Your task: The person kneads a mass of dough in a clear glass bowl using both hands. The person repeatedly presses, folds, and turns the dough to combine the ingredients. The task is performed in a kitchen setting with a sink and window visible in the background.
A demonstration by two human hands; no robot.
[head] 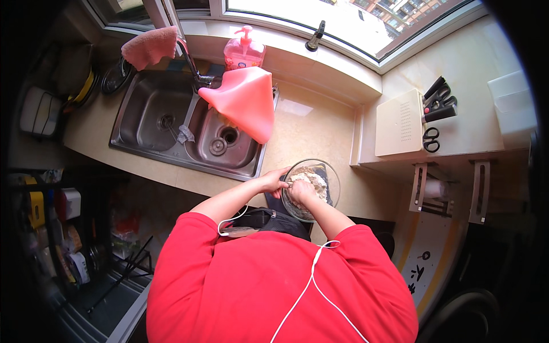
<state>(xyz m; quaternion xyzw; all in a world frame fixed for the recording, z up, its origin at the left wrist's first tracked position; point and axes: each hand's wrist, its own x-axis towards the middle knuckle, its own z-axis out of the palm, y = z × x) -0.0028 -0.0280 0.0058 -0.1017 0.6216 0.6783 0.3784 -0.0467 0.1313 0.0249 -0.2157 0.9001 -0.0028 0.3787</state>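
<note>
A clear glass bowl (336, 180) stands near the front edge of the counter, with a whitish, crumbly floury mixture (316, 179) inside. My left hand (274, 181) holds the bowl's left rim, its thumb by the edge. Down in the bowl is my right hand (302, 191), curled against the mixture; its fingertips are hidden, so whether it grips any of it cannot be told. Something dark and flat (276, 203), perhaps a cloth, shows at the bowl's lower left and appears through the glass too.
Left of the bowl is a double stainless-steel sink (148, 109). A pink sheet (246, 100) partly covers its right basin. A pink cloth (150, 46) drapes over the faucet, near a pump bottle (244, 51). On the right, a beige holder (399, 124) carries knives and scissors (431, 139).
</note>
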